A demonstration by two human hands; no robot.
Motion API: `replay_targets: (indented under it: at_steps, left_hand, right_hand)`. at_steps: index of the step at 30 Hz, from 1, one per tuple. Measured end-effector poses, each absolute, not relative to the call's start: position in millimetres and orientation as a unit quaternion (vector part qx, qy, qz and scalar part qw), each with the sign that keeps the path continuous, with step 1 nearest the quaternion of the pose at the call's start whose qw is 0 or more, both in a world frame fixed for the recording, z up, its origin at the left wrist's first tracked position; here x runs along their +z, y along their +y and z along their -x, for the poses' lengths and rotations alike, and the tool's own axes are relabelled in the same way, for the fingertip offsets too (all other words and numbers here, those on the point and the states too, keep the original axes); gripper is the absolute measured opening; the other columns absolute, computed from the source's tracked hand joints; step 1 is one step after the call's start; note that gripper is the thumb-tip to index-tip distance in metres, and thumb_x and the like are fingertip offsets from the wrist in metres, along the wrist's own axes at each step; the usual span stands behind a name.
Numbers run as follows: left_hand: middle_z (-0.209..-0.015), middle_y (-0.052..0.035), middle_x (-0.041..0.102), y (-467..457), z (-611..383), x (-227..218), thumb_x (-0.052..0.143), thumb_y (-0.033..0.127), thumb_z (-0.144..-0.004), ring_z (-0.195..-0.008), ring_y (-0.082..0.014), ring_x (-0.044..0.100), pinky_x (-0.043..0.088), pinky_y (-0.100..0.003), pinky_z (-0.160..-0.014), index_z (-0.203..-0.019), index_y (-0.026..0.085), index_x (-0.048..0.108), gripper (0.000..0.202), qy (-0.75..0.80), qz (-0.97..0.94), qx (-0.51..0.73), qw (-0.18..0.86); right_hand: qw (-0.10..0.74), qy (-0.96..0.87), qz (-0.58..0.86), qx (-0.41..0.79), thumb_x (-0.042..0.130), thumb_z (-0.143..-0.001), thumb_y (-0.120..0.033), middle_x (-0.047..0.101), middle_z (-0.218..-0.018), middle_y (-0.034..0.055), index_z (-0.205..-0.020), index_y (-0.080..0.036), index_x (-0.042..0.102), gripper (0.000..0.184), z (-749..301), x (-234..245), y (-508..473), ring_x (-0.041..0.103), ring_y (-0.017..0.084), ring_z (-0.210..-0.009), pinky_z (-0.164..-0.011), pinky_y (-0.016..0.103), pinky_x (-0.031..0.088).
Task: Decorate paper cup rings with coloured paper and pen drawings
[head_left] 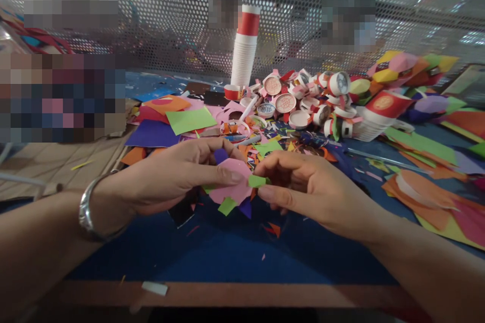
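Note:
My left hand (178, 174) grips a pink paper piece (233, 186) with small purple and green petals stuck around its edge, thumb pressed on top. A metal bracelet (88, 209) sits on that wrist. My right hand (306, 186) pinches a small green paper bit (256, 180) at the right edge of the pink piece. Both hands hover just above the blue table mat (227, 252), fingers closed.
Coloured paper sheets and scraps (189, 121) litter the mat behind the hands. A tall stack of red-and-white paper cups (245, 50) stands at the back, with several cut cup bottoms (299, 103) heaped to its right. More paper lies at right (428, 196). A perforated metal screen (170, 19) closes the back.

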State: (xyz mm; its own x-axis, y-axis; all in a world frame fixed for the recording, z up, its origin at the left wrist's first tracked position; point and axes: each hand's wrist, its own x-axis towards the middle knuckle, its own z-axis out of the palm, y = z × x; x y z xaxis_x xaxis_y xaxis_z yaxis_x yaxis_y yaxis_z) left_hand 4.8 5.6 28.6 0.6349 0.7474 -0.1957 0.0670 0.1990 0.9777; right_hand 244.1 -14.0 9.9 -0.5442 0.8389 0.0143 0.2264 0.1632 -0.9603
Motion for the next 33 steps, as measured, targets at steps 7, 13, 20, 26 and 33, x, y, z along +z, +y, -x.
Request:
replay_targets:
  at_steps: [7,13,20,26,33]
  left_hand:
    - [-0.074,0.0042,0.066,6.3,-4.6,31.0,0.071,0.019,-0.094,-0.063,-0.0040,0.056,0.045,-0.014,-0.058,-0.096,0.016,0.064,0.008,0.338,-0.604,0.225,0.686]
    - [-0.077,0.0033,0.068,6.6,-4.8,30.3,0.070,0.020,-0.095,-0.065,-0.0047,0.057,0.044,-0.014,-0.058,-0.097,0.017,0.063,0.008,0.338,-0.607,0.209,0.688]
    - [-0.078,0.0032,0.067,6.5,-5.6,31.2,0.069,0.017,-0.095,-0.064,-0.0044,0.057,0.045,-0.013,-0.058,-0.097,0.016,0.065,0.005,0.348,-0.605,0.214,0.684]
    - [-0.079,0.0031,0.067,6.7,-5.4,28.0,0.073,0.024,-0.093,-0.064,-0.0049,0.056,0.045,-0.012,-0.056,-0.098,0.018,0.069,0.008,0.362,-0.627,0.214,0.655]
    - [-0.083,0.0018,0.069,5.6,-3.9,25.8,0.073,0.029,-0.093,-0.066,-0.0063,0.058,0.045,-0.014,-0.056,-0.102,0.021,0.070,0.013,0.379,-0.642,0.205,0.635]
  right_hand:
    - [0.272,-0.681,0.349,0.583,0.073,-0.095,-0.033,0.063,-0.079,-0.0025,-0.101,-0.019,0.068,0.016,-243.6,14.3,-13.9,0.059,0.009,-0.067,-0.060,0.020,0.050]
    - [0.254,-0.688,0.342,0.588,0.074,-0.094,-0.036,0.062,-0.078,-0.0027,-0.094,-0.018,0.067,0.020,-245.0,12.9,-11.8,0.057,0.008,-0.065,-0.060,0.020,0.048]
    - [0.253,-0.701,0.356,0.564,0.074,-0.093,-0.037,0.059,-0.075,-0.0032,-0.086,-0.018,0.067,0.022,-246.2,10.2,-10.9,0.055,0.007,-0.061,-0.057,0.020,0.045]
    - [0.252,-0.701,0.368,0.556,0.078,-0.090,-0.035,0.059,-0.072,-0.0035,-0.083,-0.018,0.067,0.021,-246.1,8.9,-10.5,0.054,0.008,-0.060,-0.056,0.021,0.044]
    - [0.243,-0.708,0.378,0.544,0.077,-0.090,-0.039,0.058,-0.069,-0.0037,-0.081,-0.018,0.065,0.025,-246.7,8.3,-12.3,0.052,0.009,-0.059,-0.055,0.022,0.041]
